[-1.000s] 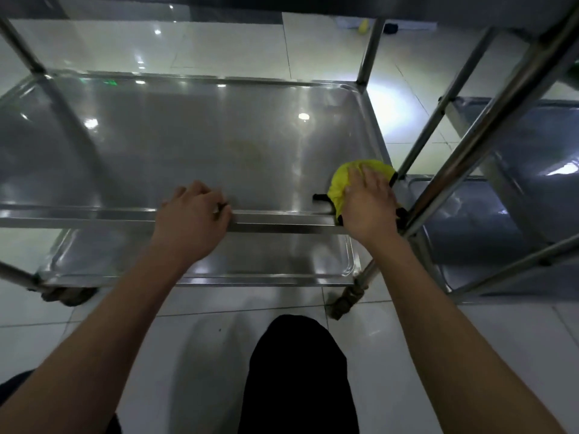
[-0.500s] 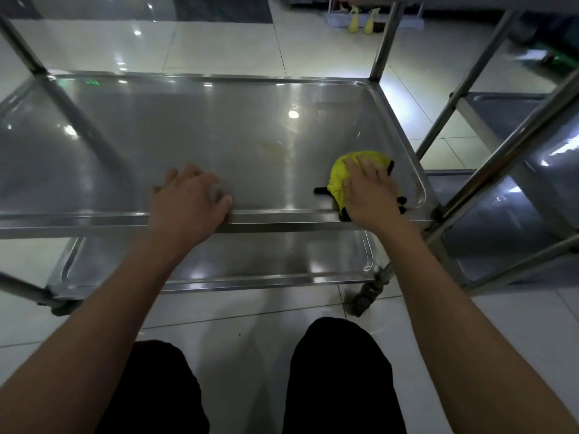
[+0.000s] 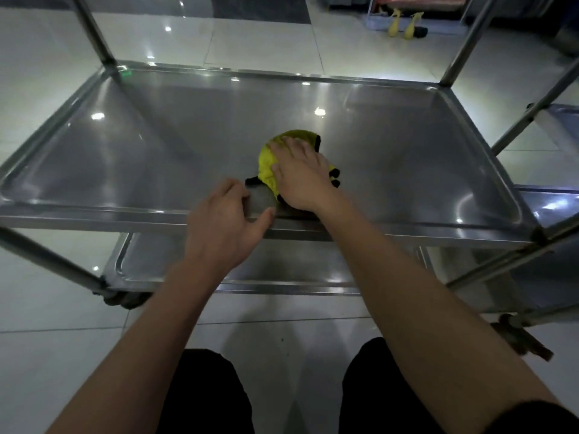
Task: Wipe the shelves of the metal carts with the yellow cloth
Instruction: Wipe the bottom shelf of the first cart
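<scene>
- My right hand lies flat on the yellow cloth, fingers straight and a little spread, palm pressing the cloth down on the middle shelf. It does not curl around the cloth.
- The cloth is bunched, with black edging showing at both sides of the hand. It sits near the front rim of the shelf, about the centre of its width.
- My left hand rests over the front rim just beside the right one, fingers bent over the edge onto the shelf surface, thumb stretched toward the right wrist.
- Below I see the lower shelf of the same cart, and its caster wheel on the tiled floor.
- A second cart stands close on the right; its slanted posts cross that side of the view.
- My two knees in dark trousers are at the bottom.
</scene>
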Tool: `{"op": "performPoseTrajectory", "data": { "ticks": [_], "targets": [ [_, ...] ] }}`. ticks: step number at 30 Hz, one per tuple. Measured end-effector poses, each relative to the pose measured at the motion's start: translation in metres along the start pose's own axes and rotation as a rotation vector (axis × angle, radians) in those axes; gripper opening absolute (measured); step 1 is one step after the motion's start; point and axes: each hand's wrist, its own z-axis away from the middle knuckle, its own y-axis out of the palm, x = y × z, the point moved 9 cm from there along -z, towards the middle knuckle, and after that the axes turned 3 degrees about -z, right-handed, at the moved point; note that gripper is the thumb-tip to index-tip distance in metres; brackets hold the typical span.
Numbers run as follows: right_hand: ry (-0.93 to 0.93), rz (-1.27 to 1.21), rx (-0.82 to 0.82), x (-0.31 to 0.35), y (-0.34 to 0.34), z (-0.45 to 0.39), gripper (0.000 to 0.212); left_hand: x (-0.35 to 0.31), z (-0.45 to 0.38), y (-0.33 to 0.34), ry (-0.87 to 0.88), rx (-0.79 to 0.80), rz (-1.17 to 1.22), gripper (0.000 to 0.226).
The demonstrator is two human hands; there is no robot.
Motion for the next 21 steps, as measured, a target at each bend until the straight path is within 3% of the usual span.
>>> {"op": "performPoseTrajectory", "data": {
  "ticks": [4, 10, 17, 21],
  "targets": [
    [-0.065, 0.006, 0.053, 0.035, 0.012, -0.015, 0.054, 0.007, 0.000, 0.001, 0.012, 0.037, -0.011, 0.047],
    [-0.084, 0.012, -0.013, 0.026, 0.005, -0.003, 0.056, 0.002, 0.007, 0.000, 0.055, 0.010, -0.049, 0.039],
    [0.023, -0.016, -0.091, -0.068, -0.029, 0.040, 0.049, -0.020, -0.006, 0.014, 0.014, 0.150, -0.195, 0.029],
    [0.170, -0.005, -0.141, -0.143, -0.061, 0.081, 0.047, -0.088, -0.007, 0.040, 0.125, 0.210, -0.122, 0.029]
  ]
}}
